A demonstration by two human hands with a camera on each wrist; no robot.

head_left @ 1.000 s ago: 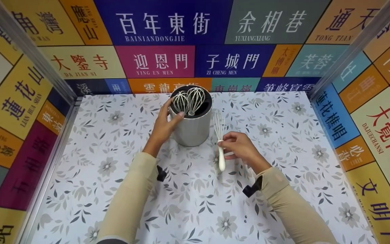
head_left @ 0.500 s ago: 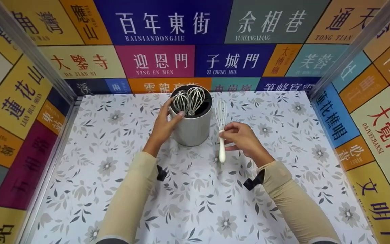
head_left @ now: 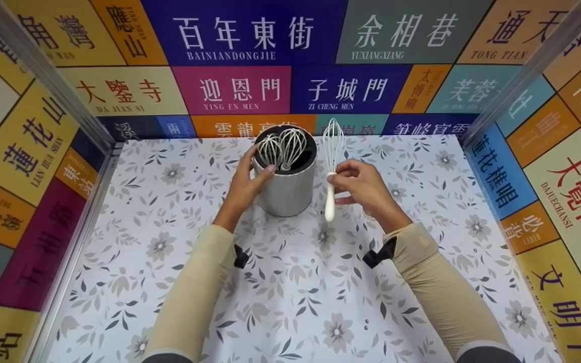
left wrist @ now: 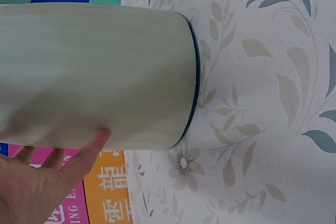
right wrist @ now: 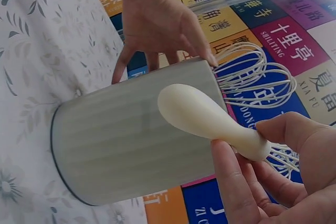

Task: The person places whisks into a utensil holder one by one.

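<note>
In the head view a grey cylindrical utensil holder (head_left: 286,194) with a dark top stands upright near the back. Two whisks (head_left: 281,147) are in it, wire ends up. My left hand (head_left: 245,185) holds its left side, thumb at the rim and fingers round the curved wall (left wrist: 94,77). To the right of the holder my right hand (head_left: 363,189) pinches a third whisk (head_left: 330,197) at the top of its white handle, wires upward and handle hanging down. In the right wrist view that handle (right wrist: 197,111) shows in front of the holder, apart from it as the head view shows.
A white floral tabletop (head_left: 270,302) spreads under both arms. Colourful printed wall panels (head_left: 240,91) enclose the back and both sides. Clear corner posts (head_left: 527,65) rise at the back corners.
My right hand has raised the whisk and moved it toward the back, so its wires now stand beside and above the holder's rim. The left hand and the holder have stayed put.
</note>
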